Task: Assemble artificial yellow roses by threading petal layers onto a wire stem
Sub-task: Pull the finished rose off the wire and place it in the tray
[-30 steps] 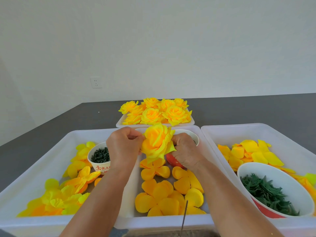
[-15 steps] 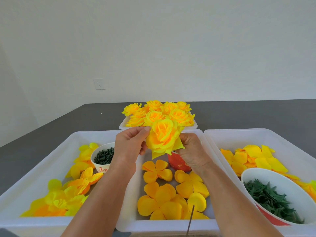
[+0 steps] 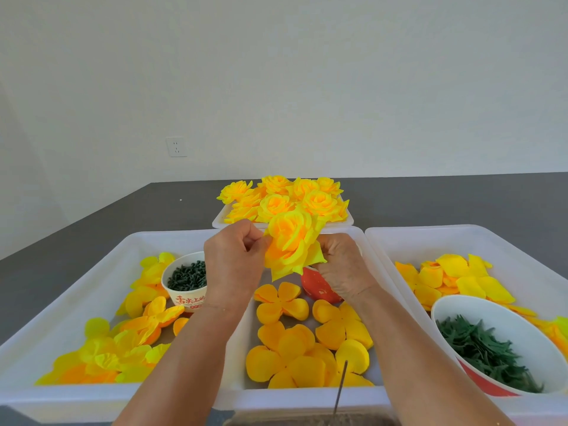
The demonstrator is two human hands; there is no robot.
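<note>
On the dark bench (image 3: 92,229), at far left, a white tray (image 3: 76,272) holds loose yellow and orange petal layers (image 3: 123,348) and a paper cup of small dark green pieces (image 3: 188,276). My left hand (image 3: 235,259) is raised above the gap between this tray and the middle tray (image 3: 307,398), its grip pinching the left edge of a yellow rose (image 3: 292,244) between thumb and curled fingers. The rose faces me, held in the air over the middle tray, where flat orange-yellow petal layers (image 3: 295,339) lie and a thin wire (image 3: 340,385) stands near the front edge. My right hand (image 3: 344,265) grips the rose from its right side and underneath, fingers curled. Behind the rose, a small tray (image 3: 347,222) is heaped with finished yellow roses (image 3: 285,198). At right, a third tray (image 3: 461,238) carries loose petals (image 3: 451,278) and a bowl of green leaf pieces (image 3: 485,348).
</note>
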